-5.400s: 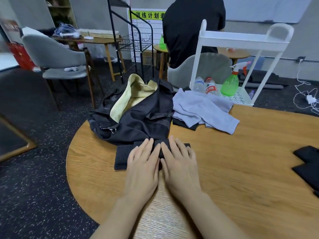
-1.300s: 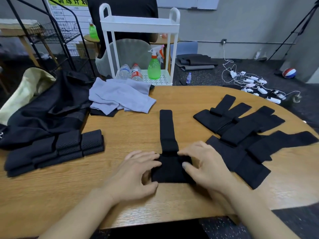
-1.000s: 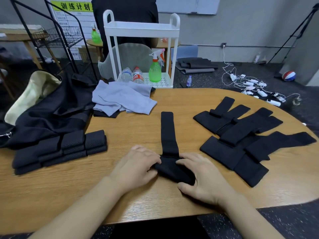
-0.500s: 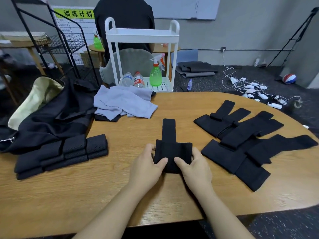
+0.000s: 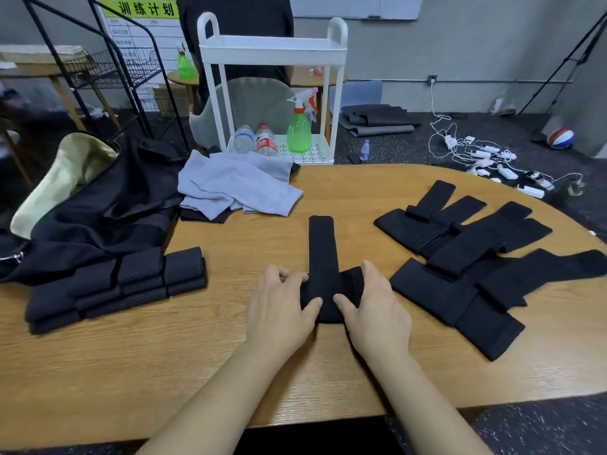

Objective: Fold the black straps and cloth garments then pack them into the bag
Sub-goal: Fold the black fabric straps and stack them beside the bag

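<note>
Pinching a soft, T-shaped black strap (image 5: pixel 323 267), both hands' fingers (image 5: pixel 310 307) clamp its folded end on woodgrain table (image 5: pixel 230 372).

We cannot see the near end of the black strap (image 5: pixel 322 244) under the left hand (image 5: pixel 279 310) and right hand (image 5: pixel 377 310); the black bag (image 5: pixel 98 218) runs past the table's (image 5: pixel 131 372) left edge; the poster (image 5: pixel 144 11) lettering is cropped.

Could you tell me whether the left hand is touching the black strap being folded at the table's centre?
Touching: the head view shows the left hand with thumb and fingertips pressed onto the black strap.
</note>
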Demonstrator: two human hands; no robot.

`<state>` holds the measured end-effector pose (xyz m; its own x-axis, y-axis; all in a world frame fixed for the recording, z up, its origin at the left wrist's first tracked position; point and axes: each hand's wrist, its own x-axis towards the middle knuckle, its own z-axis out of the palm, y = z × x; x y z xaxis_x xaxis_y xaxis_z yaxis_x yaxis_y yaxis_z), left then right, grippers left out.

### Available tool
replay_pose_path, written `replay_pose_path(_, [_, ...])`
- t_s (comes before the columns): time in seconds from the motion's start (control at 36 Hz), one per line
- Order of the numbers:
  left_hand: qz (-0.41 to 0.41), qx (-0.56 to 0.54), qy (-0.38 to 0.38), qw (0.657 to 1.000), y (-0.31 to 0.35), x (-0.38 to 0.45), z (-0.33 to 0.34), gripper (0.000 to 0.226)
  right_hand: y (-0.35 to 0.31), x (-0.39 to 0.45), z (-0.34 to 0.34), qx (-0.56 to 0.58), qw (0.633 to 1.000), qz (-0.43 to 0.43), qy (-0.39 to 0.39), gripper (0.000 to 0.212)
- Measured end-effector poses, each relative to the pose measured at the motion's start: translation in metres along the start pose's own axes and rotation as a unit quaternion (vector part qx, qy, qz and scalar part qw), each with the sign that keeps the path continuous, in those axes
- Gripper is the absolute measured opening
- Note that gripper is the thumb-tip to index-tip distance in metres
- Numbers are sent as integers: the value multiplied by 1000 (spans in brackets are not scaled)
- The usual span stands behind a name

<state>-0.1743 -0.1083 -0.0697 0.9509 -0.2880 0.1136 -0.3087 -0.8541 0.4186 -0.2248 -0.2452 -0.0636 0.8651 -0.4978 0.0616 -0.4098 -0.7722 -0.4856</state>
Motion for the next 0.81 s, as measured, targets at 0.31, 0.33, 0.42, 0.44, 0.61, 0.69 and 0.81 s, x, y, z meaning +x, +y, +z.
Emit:
replay_pose_path(0.31, [221, 24, 35, 974, -21, -4, 7, 28, 26, 16, 22, -128, 918, -340, 162, 19])
replay_pose_path(0.33, [218, 25, 13, 975, -23, -6, 4, 42, 27, 17, 23, -127, 919, -343, 143, 23])
replay_pose_path(0.42, [235, 39, -52, 970, -30, -9, -3, 70, 29, 15, 20, -127, 928, -337, 98, 30])
replay_pose_path(0.44, [245, 41, -56, 967, -32, -8, -7, 67, 29, 13, 18, -128, 929, -337, 83, 36])
replay_pose_path(0.61, [309, 96, -78, 943, -39, -5, -21, 72, 26, -4, 3, -131, 935, -331, 5, 50])
replay_pose_path(0.69, [367, 169, -33, 914, -43, -5, -19, 60, 27, -10, -2, -137, 926, -350, 1, 58])
replay_pose_path(0.81, [419, 159, 24, 894, -47, -11, -15, 65, 25, -17, -3, -142, 913, -381, 42, 53])
